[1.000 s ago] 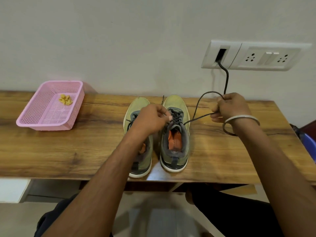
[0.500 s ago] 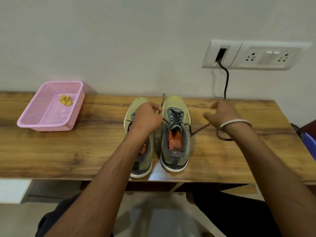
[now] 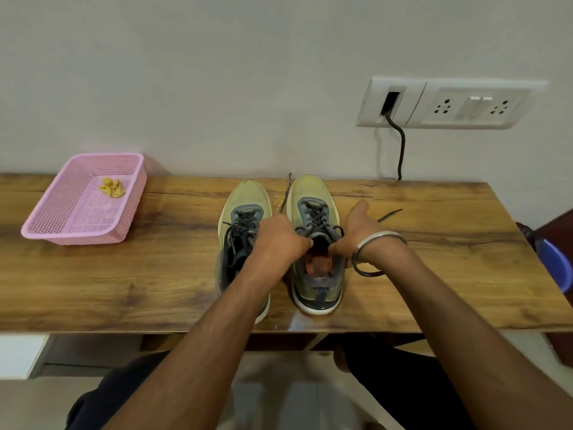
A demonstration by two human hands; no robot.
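Two olive-green sneakers with dark laces stand side by side, toes to the wall, on the wooden table (image 3: 124, 274). My left hand (image 3: 279, 240) has its fingers curled at the left edge of the right shoe's (image 3: 310, 187) opening, partly covering the left shoe (image 3: 245, 197). My right hand (image 3: 356, 231), with a metal bangle on its wrist, grips the right edge of the same opening, thumb sticking out. The right shoe's loose lace ends lie on the table: one between the toes (image 3: 286, 190), one right of the shoe (image 3: 389, 214).
A pink mesh basket (image 3: 77, 237) holding a small yellow lump (image 3: 112, 187) sits at the table's back left. On the wall at the right is a white socket panel (image 3: 449, 103) with a black cable (image 3: 402, 150) hanging down. A blue object (image 3: 555, 265) shows past the table's right end.
Both hands let go of the lace ends they were pulling apart and came in to the right shoe's opening. The lace ends now lie on the table.
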